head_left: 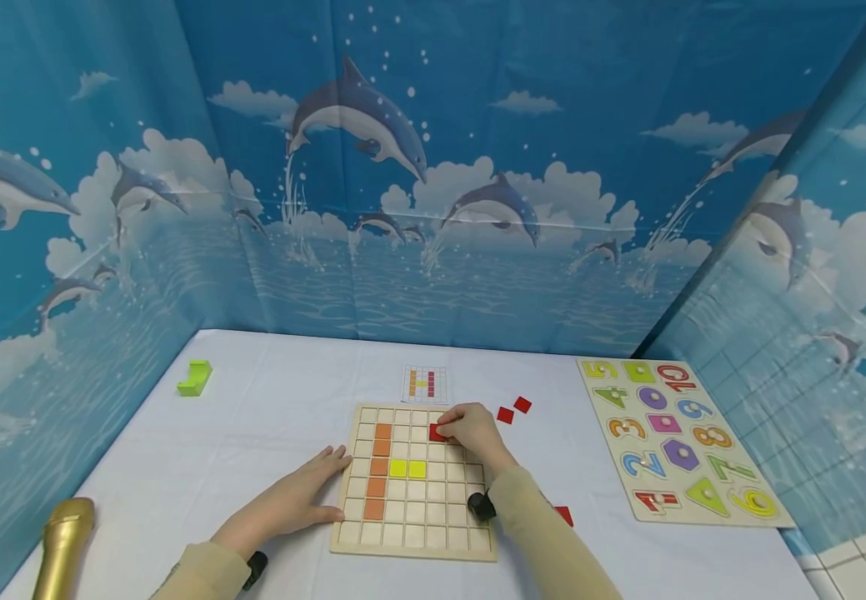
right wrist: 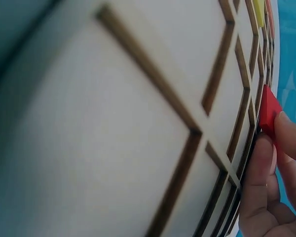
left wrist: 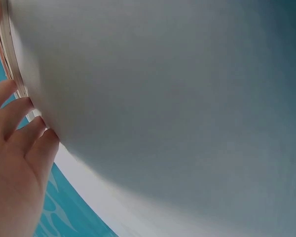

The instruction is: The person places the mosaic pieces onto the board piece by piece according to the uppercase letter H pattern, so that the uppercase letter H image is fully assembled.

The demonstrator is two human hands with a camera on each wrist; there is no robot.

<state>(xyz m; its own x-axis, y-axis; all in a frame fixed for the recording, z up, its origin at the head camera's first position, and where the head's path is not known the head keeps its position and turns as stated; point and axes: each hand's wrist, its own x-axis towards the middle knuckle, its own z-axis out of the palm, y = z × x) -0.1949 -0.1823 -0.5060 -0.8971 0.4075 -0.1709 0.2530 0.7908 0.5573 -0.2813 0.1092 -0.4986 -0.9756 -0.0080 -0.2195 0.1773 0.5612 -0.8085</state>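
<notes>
A wooden grid board (head_left: 395, 533) lies on the white table, with a column of several orange square tiles (head_left: 376, 487) and two yellow tiles (head_left: 417, 469) in its cells. My right hand (head_left: 472, 429) reaches over the board's upper right part. Between thumb and fingers it pinches a red square tile (right wrist: 269, 111), tilted against a cell of the grid in the right wrist view. My left hand (head_left: 299, 493) rests at the left edge of the board, fingers extended and fingertips touching the rim (left wrist: 20, 81). Behind the board lies a small pattern card (head_left: 425, 384) with orange, yellow and red squares.
Two loose red tiles (head_left: 505, 414) lie right of the card, and more red (head_left: 564, 516) shows beside my right sleeve. A number-and-shape puzzle board (head_left: 691, 446) is at the right. A green block (head_left: 195, 378) and a gold microphone (head_left: 65, 546) are at the left. Dolphin curtains enclose the table.
</notes>
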